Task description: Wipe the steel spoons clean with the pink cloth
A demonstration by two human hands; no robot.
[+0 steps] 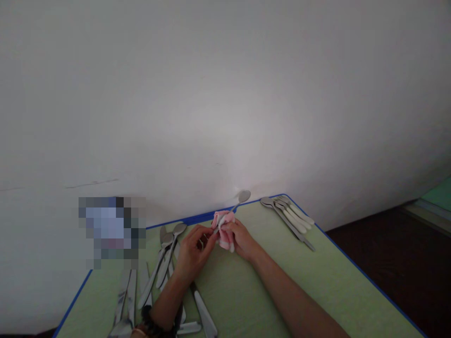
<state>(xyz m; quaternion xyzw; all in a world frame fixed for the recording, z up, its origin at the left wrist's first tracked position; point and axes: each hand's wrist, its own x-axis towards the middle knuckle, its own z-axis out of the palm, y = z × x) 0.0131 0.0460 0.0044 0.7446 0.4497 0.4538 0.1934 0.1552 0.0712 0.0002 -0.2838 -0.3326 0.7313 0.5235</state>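
Note:
A metal spoon (244, 196) is held over the far part of the table, its bowl pointing up and away to the right. My left hand (197, 244) pinches the spoon's handle end between thumb and fingers. Around the spoon's handle, my right hand (241, 237) grips a pink and white cloth (225, 239). The cloth hides the middle of the handle. Below and left of my left hand lie loose spoons (167, 239) and knives (131, 295), partly covered by my left forearm.
At the table's far right corner lies a group of spoons (282, 216) and white-handled forks (298, 215). The green tabletop (246, 300) has a blue edge and stands against a pale wall (225, 117). A blurred-out object (109, 230) is at the far left.

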